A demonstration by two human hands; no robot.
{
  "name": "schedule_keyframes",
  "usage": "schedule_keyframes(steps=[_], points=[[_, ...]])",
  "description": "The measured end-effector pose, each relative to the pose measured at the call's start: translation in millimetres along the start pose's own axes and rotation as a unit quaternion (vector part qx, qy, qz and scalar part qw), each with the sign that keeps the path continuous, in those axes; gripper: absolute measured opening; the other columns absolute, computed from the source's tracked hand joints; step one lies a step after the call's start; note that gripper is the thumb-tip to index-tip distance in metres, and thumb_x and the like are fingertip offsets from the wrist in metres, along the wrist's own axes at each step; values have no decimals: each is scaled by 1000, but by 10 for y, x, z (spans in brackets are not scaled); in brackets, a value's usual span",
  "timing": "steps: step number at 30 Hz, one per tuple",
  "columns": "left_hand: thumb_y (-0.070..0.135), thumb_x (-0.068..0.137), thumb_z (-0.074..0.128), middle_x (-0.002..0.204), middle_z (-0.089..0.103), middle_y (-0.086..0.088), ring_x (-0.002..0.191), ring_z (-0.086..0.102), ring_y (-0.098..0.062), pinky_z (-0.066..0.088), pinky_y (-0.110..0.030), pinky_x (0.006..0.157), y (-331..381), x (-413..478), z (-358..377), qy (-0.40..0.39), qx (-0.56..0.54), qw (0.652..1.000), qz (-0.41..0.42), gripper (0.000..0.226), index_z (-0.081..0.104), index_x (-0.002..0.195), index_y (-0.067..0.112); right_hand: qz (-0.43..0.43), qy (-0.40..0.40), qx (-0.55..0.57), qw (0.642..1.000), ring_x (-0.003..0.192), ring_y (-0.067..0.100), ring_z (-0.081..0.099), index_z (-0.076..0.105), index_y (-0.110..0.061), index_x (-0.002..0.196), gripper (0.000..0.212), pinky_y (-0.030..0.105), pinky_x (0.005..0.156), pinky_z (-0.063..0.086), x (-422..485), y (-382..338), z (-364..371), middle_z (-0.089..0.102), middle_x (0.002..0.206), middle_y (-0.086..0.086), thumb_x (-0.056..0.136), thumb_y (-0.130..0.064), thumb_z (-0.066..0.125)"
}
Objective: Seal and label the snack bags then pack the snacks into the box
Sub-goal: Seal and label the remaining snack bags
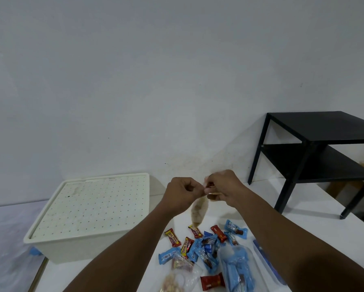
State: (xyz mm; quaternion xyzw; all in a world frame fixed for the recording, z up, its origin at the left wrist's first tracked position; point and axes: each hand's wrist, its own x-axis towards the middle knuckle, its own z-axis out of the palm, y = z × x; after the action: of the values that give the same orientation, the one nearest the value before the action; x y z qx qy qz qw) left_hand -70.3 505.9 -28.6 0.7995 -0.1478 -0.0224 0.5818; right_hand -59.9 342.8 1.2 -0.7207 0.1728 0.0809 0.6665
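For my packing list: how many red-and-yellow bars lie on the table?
3 bars: one leftmost, one right of it, one under the held bag. Others may be hidden beneath blue packs.

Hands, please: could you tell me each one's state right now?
Left hand: closed, pinching the snack bag top.
Right hand: closed, pinching it too.

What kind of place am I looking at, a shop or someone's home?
Probably a plain room at home, not a shop: a bare white wall, a black side table, and a lidded cream storage box beside loose snacks.
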Motion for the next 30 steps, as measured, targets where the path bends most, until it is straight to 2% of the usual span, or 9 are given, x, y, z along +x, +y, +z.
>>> schedule_keyframes(steps=[3, 8, 10, 12, 14, 17, 19, 23, 30], points=[[22, 94, 61, 81, 72, -2, 75, 65, -17, 58, -43, 77, 11, 31, -58, 10, -44, 997, -59, 15, 74, 88, 19, -46, -36, -57, 997, 62, 19, 68, 69, 0, 96, 11, 31, 58, 57, 12, 5, -62, 70, 78, 13, 92, -5, 61], [7, 92, 62, 122, 65, 3, 89, 67, -9, 54, -18, 59, 7, 86, -205, 14, 4, 998, -60, 36, 64, 124, 22, -161, -128, -221, 953, 59, 12, 62, 73, -8, 89, 11, 26, 59, 55, 25, -77, -208, 66, 70, 3, 92, -18, 68], [14, 90, 70, 125, 63, 6, 99, 67, -8, 54, -17, 67, 7, 120, -224, -27, 13, 998, -48, 44, 60, 132, 24, -192, -144, -267, 933, 61, 12, 63, 74, -11, 88, 10, 23, 59, 54, 22, -143, -233, 68, 73, 7, 90, -21, 71], [17, 87, 76, 118, 69, 3, 105, 66, -10, 52, -19, 82, 13, 157, -219, -61, 22, 997, -37, 43, 65, 128, 21, -217, -155, -298, 916, 63, 12, 64, 76, -10, 92, 12, 22, 60, 55, 29, -183, -241, 71, 80, 14, 89, -21, 72], [11, 85, 78, 102, 76, -8, 99, 72, -19, 56, -27, 87, 18, 175, -200, -63, 12, 998, -28, 24, 74, 108, 12, -235, -156, -305, 910, 63, 11, 64, 76, -9, 93, 14, 23, 61, 56, 38, -195, -239, 73, 81, 16, 89, -21, 72], [6, 89, 72, 88, 77, -14, 82, 74, -26, 59, -33, 77, -17, 163, -204, -29, -1, 999, -23, 4, 74, 87, 9, -239, -151, -262, 923, 61, 9, 64, 75, -8, 91, 18, 23, 59, 54, 48, -169, -253, 73, 73, 11, 89, -25, 72], [10, 91, 70, 86, 76, -14, 74, 73, -22, 55, -30, 67, -47, 147, -224, -5, -24, 999, -29, 6, 72, 85, 8, -224, -150, -230, 935, 66, 8, 67, 75, -10, 93, 19, 23, 61, 54, 58, -131, -306, 75, 78, 8, 88, -29, 72], [13, 87, 75, 83, 74, -15, 72, 73, -20, 55, -35, 69, -69, 116, -271, 27, -72, 996, -47, 7, 71, 84, 7, -200, -130, -239, 941, 89, 20, 72, 76, -17, 95, 11, 36, 77, 59, 101, 7, -380, 76, 92, 6, 88, -25, 73], [52, 81, 75, 98, 76, -15, 91, 76, -32, 62, -43, 77, -6, 127, -353, -111, -126, 968, -186, 49, 72, 100, 7, -239, -111, -286, 921, 74, 10, 66, 76, -15, 93, 8, 30, 69, 57, 87, 26, -301, 75, 87, 7, 89, -21, 72]])
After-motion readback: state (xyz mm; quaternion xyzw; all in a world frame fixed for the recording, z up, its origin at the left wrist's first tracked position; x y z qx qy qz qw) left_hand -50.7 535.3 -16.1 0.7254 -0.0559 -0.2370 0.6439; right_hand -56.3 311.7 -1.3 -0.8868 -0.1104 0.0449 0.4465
